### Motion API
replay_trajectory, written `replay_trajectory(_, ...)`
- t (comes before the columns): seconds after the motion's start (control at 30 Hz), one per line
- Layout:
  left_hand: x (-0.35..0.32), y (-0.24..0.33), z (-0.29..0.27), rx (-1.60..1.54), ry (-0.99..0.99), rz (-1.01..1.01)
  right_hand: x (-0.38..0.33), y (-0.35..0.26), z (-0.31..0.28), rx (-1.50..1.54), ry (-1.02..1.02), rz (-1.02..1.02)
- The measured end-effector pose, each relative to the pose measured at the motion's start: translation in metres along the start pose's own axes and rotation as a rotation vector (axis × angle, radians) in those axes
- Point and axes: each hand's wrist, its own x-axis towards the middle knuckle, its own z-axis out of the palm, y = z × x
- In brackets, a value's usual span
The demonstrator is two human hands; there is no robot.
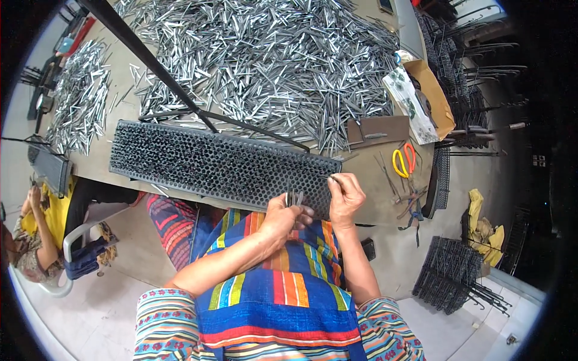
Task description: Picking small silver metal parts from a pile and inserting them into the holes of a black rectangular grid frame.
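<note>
A long black perforated rack point(232, 165) lies along the table's near edge. Small dark pieces crowd the holes on its left and middle, while bare holes show toward its right end. My left hand point(278, 221) is closed around a few slim grey metal pieces point(293, 198) that stick up over the rack's near edge. At the rack's right end my right hand point(345, 197) is raised in a pinch; whatever its fingertips hold is too small to make out. A large heap of slim metal pieces point(265, 66) covers the table beyond the rack.
A black metal bar point(150, 63) slants over the table to the rack. Scissors with yellow and red handles point(404, 161), pliers point(409, 197), a brown pad point(379, 130) and a cardboard box point(442, 108) lie right. Black racks point(448, 271) stand on the floor. Another person point(39, 228) sits left.
</note>
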Motion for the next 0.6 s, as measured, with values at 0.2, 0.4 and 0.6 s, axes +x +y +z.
replay_trajectory(0.2, 0.001, -0.001, 0.0, -0.036, -0.02, 0.01, 0.006, -0.01, 0.0, -0.11, -0.066, -0.078)
replay_trajectory(0.4, -0.002, 0.0, 0.0, -0.069, 0.011, 0.035, 0.009, -0.02, -0.003, -0.161, -0.075, -0.153)
replay_trajectory(0.6, 0.003, 0.003, -0.005, -0.187, 0.072, 0.108, 0.002, -0.023, -0.02, 0.298, -0.075, 0.324)
